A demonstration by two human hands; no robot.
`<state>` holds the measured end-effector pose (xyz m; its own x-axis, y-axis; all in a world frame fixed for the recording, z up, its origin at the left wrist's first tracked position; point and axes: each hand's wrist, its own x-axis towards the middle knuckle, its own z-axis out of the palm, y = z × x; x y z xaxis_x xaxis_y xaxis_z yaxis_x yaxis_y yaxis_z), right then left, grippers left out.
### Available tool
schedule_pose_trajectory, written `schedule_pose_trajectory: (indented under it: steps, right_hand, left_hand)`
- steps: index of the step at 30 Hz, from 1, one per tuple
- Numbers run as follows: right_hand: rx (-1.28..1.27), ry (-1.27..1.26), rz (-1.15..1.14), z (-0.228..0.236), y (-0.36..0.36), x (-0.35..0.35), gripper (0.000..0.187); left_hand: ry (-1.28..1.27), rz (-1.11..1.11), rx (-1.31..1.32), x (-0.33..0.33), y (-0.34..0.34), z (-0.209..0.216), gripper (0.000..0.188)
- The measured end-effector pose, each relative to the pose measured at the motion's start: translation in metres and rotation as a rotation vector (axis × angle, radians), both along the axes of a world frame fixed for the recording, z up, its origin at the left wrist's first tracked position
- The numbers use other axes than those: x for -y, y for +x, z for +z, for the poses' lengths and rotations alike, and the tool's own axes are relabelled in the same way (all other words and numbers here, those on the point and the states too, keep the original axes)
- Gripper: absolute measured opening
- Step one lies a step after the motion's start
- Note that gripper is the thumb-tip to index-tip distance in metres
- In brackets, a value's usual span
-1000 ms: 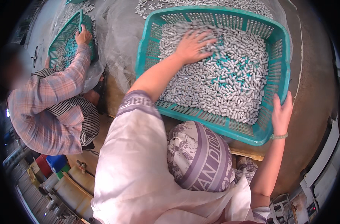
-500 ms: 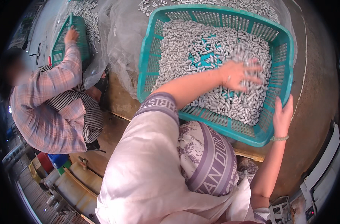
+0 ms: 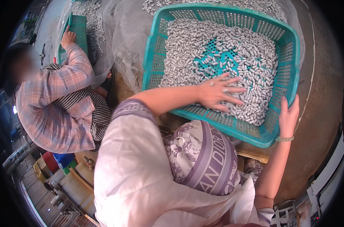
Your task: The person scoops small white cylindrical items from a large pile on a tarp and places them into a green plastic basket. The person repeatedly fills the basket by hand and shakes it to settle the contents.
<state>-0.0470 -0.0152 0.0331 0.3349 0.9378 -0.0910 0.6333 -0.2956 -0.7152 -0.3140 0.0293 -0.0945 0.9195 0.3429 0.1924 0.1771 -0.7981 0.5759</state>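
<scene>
Silvery pellets (image 3: 251,62) lie inside the teal basket (image 3: 255,140); left hand (image 3: 219,92) shifts from basket's right half to its near side within 0.5 s, more teal shows mid-basket, so layer is uneven. Pellets look small, capsule-shaped, dull. Left hand lies spread over pellets, unclenched; right hand (image 3: 288,115) grasps basket's right rim (image 3: 295,64).

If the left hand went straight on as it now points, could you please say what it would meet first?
The left hand would probably meet more small silvery pieces first, then the green basket's right wall, though its height is unclear.
</scene>
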Motion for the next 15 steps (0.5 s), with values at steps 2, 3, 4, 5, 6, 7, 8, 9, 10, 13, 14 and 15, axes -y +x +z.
schedule_pose_trajectory:
  steps: [2,3,4,5,6,7,8,9,10,13,14,15]
  right_hand:
    - [0.006,0.009,0.008,0.004,-0.002,0.002,0.023]
    - [0.017,0.015,0.020,0.006,-0.003,0.004,0.023]
    - [0.024,0.024,0.036,0.006,-0.003,0.004,0.023]
    - [-0.001,0.024,0.017,0.006,-0.003,0.005,0.023]
    - [-0.033,0.019,0.007,0.007,-0.003,0.005,0.023]
    - [-0.063,0.016,-0.010,0.005,-0.001,0.005,0.023]
    - [-0.074,0.012,-0.012,0.005,-0.001,0.006,0.023]
    - [-0.089,0.009,-0.007,0.004,0.000,0.005,0.023]
    - [-0.098,0.003,-0.006,0.005,0.001,0.005,0.024]
    - [-0.085,0.000,-0.006,-0.001,0.006,0.008,0.025]
    - [-0.080,0.000,-0.002,-0.002,0.006,0.008,0.025]
    - [-0.075,-0.004,-0.002,-0.003,0.005,0.008,0.025]
  left_hand:
    - [0.098,0.006,0.070,-0.011,0.048,0.002,0.054]
    - [0.175,0.046,0.083,-0.024,0.068,0.001,0.053]
    - [0.257,0.090,0.091,-0.039,0.080,-0.002,0.052]
    - [0.280,0.138,0.103,-0.054,0.086,-0.008,0.050]
    - [0.300,0.196,0.106,-0.070,0.086,-0.012,0.049]
    - [0.343,0.277,0.035,-0.088,0.079,-0.012,0.050]
    - [0.383,0.358,-0.038,-0.103,0.067,-0.012,0.051]
    - [0.372,0.444,-0.047,-0.113,0.049,-0.024,0.052]
    - [0.356,0.527,-0.052,-0.116,0.031,-0.036,0.053]
    - [0.296,0.520,-0.251,-0.097,-0.035,-0.035,0.059]
    - [0.308,0.457,-0.302,-0.084,-0.053,-0.035,0.060]
    - [0.269,0.394,-0.344,-0.066,-0.063,-0.031,0.061]
